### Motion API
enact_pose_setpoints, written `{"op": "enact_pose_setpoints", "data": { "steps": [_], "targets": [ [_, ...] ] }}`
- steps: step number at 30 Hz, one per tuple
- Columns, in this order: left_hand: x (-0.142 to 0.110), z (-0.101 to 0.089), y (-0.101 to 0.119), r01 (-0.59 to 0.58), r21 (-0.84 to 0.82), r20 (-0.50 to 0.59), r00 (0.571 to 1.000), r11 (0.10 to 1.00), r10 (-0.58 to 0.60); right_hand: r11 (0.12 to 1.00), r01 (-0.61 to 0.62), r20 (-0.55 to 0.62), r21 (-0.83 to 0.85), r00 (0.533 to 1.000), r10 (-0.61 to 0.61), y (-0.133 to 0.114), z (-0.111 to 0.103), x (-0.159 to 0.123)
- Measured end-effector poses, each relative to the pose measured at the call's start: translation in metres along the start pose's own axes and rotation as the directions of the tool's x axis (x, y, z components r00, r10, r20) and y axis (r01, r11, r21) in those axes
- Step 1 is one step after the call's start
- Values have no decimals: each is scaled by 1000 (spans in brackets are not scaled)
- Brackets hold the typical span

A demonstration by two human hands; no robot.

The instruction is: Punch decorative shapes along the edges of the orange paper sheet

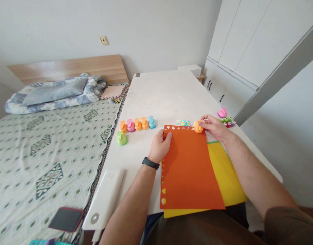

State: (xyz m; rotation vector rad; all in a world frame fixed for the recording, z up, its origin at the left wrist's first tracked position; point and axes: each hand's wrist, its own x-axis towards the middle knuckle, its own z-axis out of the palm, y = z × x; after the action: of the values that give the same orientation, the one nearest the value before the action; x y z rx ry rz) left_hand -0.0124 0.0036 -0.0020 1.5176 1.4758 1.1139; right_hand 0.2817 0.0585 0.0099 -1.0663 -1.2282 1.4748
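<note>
A sheet of orange paper [190, 170] lies in front of me, with shaped holes along its top and left edges. My left hand [160, 144] grips its upper left edge, thumb on top. At the upper right corner, my right hand [214, 126] has its fingers on an orange craft punch [197, 127], which sits over the paper's top edge. Yellow paper [227, 173] lies beneath the orange sheet. Small punched-out bits [183, 123] are piled just beyond the top edge.
Several colourful punches, among them a blue one [152, 121] and a green one [121, 138], stand left on the white table [166, 92]. A pink punch [222, 112] and small green and red items [227, 121] are at the right edge. A white device [105, 199] lies front left, beside the bed [56, 146].
</note>
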Motion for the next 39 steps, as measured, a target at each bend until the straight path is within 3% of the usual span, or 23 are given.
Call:
{"op": "enact_pose_setpoints", "data": {
  "steps": [12,39],
  "targets": [
    [-3,-2,11,0,5,21,1000,1000,0,992,-125,32,-11,992,126,5,-3,0],
    [-1,-1,7,6,31,13,1000,999,-7,993,-115,45,24,992,114,5,-1,-2]
  ]
}}
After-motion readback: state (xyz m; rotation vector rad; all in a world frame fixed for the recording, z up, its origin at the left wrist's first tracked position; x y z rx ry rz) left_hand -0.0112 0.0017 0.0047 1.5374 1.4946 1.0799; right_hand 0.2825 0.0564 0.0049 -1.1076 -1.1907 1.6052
